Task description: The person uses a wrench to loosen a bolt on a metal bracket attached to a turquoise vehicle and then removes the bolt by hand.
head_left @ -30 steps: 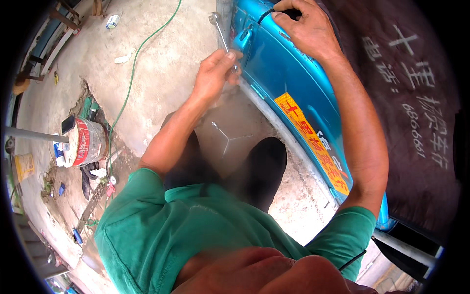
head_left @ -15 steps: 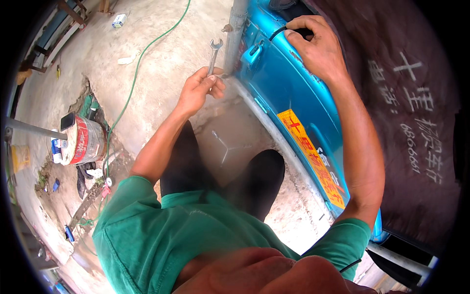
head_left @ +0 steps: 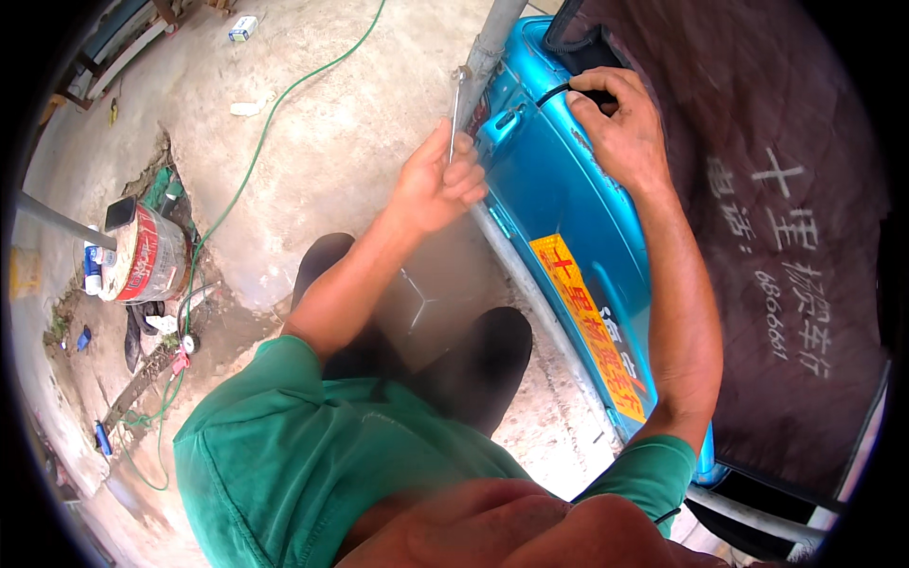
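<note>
My left hand (head_left: 440,180) is closed round a silver wrench (head_left: 456,107), held upright beside a grey metal post (head_left: 492,38), its upper end at or near a fitting on the post. My right hand (head_left: 620,128) curls over the top edge of a blue vehicle panel (head_left: 530,175), gripping at a thin black strip (head_left: 554,93). The panel bears a handle (head_left: 504,125) and a yellow sticker (head_left: 568,279). A three-armed socket wrench (head_left: 418,301) lies on the concrete between my knees.
A dark cover (head_left: 776,189) drapes the vehicle on the right. At the left stand a bucket (head_left: 151,265) carrying a phone (head_left: 120,214) and cans (head_left: 93,270), and a pole (head_left: 66,221). A green hose (head_left: 256,161) crosses the concrete floor (head_left: 331,133); a small box (head_left: 242,28) lies behind.
The blue panel and post sit lower in the view. My left hand has tilted the wrench and moved it right beside the post. My right hand stays on the panel edge.
</note>
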Demonstrator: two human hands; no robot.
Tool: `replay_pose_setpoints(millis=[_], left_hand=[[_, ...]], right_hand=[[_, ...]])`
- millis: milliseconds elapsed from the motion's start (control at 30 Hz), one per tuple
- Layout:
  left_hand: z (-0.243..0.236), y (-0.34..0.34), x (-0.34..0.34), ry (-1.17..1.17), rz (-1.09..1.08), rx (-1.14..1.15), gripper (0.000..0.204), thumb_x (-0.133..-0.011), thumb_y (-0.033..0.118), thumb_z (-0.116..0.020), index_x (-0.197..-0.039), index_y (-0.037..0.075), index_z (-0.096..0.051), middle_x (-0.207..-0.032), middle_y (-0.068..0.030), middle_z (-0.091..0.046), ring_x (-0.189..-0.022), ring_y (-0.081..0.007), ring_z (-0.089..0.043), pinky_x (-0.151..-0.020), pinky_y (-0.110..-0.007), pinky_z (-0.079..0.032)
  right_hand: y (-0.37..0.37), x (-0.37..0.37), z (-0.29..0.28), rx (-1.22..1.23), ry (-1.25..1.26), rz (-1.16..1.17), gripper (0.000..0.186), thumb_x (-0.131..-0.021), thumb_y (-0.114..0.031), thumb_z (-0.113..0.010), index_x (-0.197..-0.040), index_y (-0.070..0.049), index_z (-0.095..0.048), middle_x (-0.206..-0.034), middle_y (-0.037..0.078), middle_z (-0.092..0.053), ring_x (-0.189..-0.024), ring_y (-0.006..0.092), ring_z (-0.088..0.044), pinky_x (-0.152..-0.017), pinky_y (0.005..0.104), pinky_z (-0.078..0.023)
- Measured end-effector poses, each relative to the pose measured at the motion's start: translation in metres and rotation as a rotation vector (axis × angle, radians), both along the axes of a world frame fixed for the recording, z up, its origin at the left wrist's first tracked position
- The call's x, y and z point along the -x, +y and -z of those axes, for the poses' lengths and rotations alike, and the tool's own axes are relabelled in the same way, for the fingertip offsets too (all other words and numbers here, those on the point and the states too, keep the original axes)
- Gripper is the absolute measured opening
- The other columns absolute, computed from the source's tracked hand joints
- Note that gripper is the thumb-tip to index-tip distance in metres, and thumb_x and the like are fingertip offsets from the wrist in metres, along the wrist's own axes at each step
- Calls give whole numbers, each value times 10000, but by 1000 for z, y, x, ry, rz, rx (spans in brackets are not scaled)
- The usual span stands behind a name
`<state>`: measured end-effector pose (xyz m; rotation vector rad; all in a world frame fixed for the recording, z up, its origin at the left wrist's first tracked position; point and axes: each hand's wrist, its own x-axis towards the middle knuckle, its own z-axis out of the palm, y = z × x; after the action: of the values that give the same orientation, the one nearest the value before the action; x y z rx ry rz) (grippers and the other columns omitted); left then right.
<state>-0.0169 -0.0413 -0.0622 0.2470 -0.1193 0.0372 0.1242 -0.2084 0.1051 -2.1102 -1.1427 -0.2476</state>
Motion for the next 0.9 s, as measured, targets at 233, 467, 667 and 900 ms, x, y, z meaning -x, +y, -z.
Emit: replay_pose_setpoints(millis=[233,467,667,900], left_hand=[[-2,-24,-16,24,19,109,476,-1087,550,-412,-888,155,-591,-642,21,-424,-542,-128,-364,-551,-287,-333],[17,28,-13,120,32,-321,483,-1050,546,-525,-838,114,-561,-677,9,-482,-559,-121,-392,-492,-279,-315],[0,156,-29,14,-12,-1255,441,-1038,460,-606,-773,110,-555,-617,12,-473,-488,-71,-392,-454,-240,-308],[-225,167,-68,-306,-209,-2875,343,-850,393,-809,-850,75,-681,-680,-70,-628,-618,-219,-607,-567,-363,-482]], right_hand=[[0,-3,3,-25,-29,-23,239,-858,-169,-742,-1041,-14,-751,-1189,121,-631,-856,210,-697,-713,317,-598],[-1,1,4,-28,21,-31,230,-863,-165,-739,-1036,-14,-751,-1185,116,-627,-891,209,-695,-719,308,-606],[-2,-4,5,-39,20,-60,232,-862,-170,-734,-1036,-18,-751,-1181,116,-623,-868,204,-683,-727,309,-603],[-3,-2,4,-43,31,10,261,-849,-236,-727,-1012,-34,-756,-1148,108,-628,-833,207,-666,-746,336,-567]])
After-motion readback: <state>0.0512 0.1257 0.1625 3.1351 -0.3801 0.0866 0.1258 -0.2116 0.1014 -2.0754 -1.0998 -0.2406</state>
